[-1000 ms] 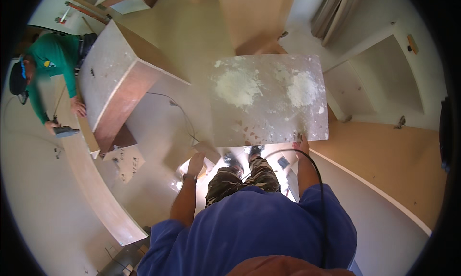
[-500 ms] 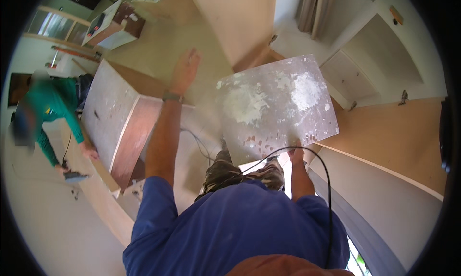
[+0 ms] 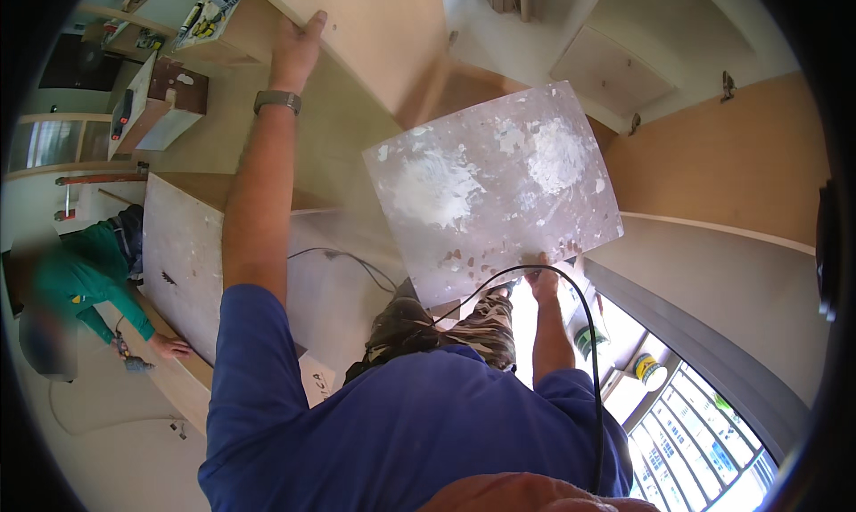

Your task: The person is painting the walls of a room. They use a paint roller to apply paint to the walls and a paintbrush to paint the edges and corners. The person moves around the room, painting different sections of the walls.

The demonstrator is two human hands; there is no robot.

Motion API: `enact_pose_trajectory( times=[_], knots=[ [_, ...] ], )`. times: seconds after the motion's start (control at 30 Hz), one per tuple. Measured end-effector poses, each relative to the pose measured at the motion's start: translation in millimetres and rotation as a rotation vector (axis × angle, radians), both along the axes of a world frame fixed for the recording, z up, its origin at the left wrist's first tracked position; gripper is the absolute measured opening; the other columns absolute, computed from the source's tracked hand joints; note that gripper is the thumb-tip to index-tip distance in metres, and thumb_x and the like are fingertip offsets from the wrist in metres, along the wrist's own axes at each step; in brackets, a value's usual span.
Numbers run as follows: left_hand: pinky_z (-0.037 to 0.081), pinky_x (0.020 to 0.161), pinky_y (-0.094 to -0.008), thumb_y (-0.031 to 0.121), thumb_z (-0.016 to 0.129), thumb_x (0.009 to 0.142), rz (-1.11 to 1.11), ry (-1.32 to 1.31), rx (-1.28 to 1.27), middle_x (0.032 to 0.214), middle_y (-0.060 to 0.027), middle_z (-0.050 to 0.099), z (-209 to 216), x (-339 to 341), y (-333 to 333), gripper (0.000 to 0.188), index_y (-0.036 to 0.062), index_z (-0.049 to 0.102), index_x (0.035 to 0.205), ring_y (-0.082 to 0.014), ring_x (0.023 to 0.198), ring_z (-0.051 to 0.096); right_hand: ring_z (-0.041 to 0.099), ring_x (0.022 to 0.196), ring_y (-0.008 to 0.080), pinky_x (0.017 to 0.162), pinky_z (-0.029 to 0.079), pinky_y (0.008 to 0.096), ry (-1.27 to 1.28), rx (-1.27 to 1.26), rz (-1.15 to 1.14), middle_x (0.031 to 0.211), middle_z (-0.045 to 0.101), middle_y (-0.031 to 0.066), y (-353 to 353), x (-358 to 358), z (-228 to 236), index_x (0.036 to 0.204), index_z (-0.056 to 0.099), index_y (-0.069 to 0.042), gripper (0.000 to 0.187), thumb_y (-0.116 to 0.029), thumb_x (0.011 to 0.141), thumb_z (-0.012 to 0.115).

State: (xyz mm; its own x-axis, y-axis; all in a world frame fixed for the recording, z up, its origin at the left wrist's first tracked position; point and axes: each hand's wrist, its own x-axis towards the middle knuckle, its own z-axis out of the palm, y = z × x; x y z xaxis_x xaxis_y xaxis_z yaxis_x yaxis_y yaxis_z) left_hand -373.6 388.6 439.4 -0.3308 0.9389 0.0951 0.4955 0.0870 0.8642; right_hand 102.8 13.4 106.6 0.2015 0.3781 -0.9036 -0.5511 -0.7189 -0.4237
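Observation:
In front of my legs is a square, grey-brown board (image 3: 495,200) smeared with white filler or paint. My right hand (image 3: 542,280) is closed on its near edge, and the fingertips are partly hidden beneath it. Up ahead on the left, my left hand (image 3: 297,53) is at the edge of a tall, pale wooden panel (image 3: 383,31). Its thumb lies against the panel's face, with the other fingers hidden behind the edge. A dark watch (image 3: 277,100) is on my left wrist.
At the left, a person in green (image 3: 94,262) leans over a power tool (image 3: 135,364) beside a large grey box (image 3: 183,253). A black cable (image 3: 584,307) arches past my right arm. Cabinet panels (image 3: 713,164) stand at the right. Buckets (image 3: 648,369) are by the barred window.
My left hand has moved forward and left from free air to the wooden panel's edge. My right hand still holds the stained board, which has shifted slightly left in view.

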Motion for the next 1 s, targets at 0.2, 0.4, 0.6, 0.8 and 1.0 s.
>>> enact_pose_trajectory(
  times=[0.2,0.4,0.6,0.8,1.0],
  knots=[
    [0.047,0.081,-0.0318,0.034,0.068,0.078,-0.051,0.055,0.030,0.105,-0.0143,0.061,-20,-3,13,0.061,-0.0061,0.042,0.116,-0.0194,0.093,0.059,0.049,0.059,0.0138,0.049,0.037,0.0278,0.023,-0.108,0.058,0.070,0.053,0.0023,12,-1,36,0.085,0.057,-0.009,0.028,-0.037,0.085,0.060],
    [0.048,0.076,-0.0289,0.034,0.076,0.071,-0.033,0.026,0.093,0.092,-0.0130,0.062,-10,67,25,0.069,-0.0093,0.042,0.112,-0.0164,0.083,0.060,0.058,0.074,0.0195,0.057,0.041,0.0299,0.056,-0.010,0.180,0.088,0.060,0.0103,8,8,33,0.102,0.054,-0.002,0.036,-0.035,0.090,0.052],
    [0.046,0.082,-0.0333,0.034,0.065,0.080,0.020,0.101,0.104,0.101,-0.0172,0.061,5,142,41,0.049,-0.0028,0.049,0.107,-0.0258,0.094,0.060,0.061,0.088,0.0220,0.063,0.046,0.0305,-0.362,0.373,0.650,0.099,0.061,0.0121,-39,28,-18,0.112,0.051,-0.003,0.035,-0.030,0.090,0.053],
    [0.048,0.069,-0.0345,0.027,0.067,0.079,-0.129,0.089,0.218,0.084,-0.0130,0.063,-15,185,76,0.037,0.0004,0.049,0.097,-0.0257,0.077,0.061,0.057,0.066,0.0180,0.050,0.045,0.0276,0.058,-0.018,0.097,0.078,0.058,0.0089,-9,9,35,0.098,0.055,-0.002,0.037,-0.037,0.086,0.059],
    [0.048,0.071,-0.0406,0.025,0.048,0.088,-0.197,0.168,0.208,0.083,-0.0186,0.062,-14,212,124,0.029,-0.0009,0.050,0.099,-0.0340,0.079,0.061,0.055,0.057,0.0182,0.045,0.045,0.0292,0.061,-0.067,0.136,0.068,0.054,0.0082,-1,10,43,0.091,0.054,-0.003,0.037,-0.037,0.082,0.064]
  ],
)
